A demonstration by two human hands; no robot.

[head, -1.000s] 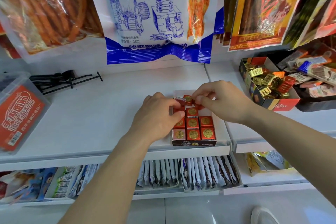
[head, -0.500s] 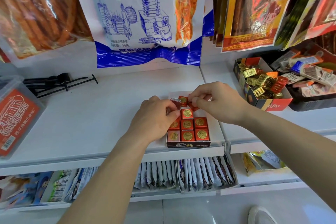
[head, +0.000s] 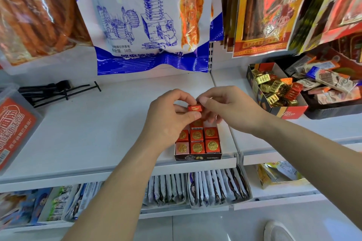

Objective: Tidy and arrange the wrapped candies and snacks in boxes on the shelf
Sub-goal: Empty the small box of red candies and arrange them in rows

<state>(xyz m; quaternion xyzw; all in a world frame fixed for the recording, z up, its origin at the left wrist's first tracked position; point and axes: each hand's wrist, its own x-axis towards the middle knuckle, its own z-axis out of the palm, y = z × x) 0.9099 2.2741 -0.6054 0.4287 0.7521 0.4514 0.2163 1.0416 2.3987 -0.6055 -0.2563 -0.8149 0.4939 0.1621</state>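
A small dark candy box [head: 197, 157] sits at the front edge of the white shelf [head: 98, 133], filled with rows of red square candies [head: 197, 135] with gold seals. Above its back end, my left hand [head: 168, 121] and my right hand [head: 227, 107] together pinch one red wrapped candy [head: 195, 108], lifted clear of the box with its side label facing me. The fingers hide the back rows of the box. A second open box [head: 288, 112] at the right holds loose gold and red wrapped candies [head: 274, 90].
Large snack bags [head: 145, 17] hang above the shelf. A dark tray of wrapped bars [head: 333, 88] stands at the far right, black hooks [head: 52, 92] lie at the back left, a clear tub with a red label [head: 13, 123] stands at the left. Lower shelf holds upright packets [head: 215, 188].
Both hands have lifted the red candy slightly and turned it so that its side label now faces up; the head view has shifted a little.
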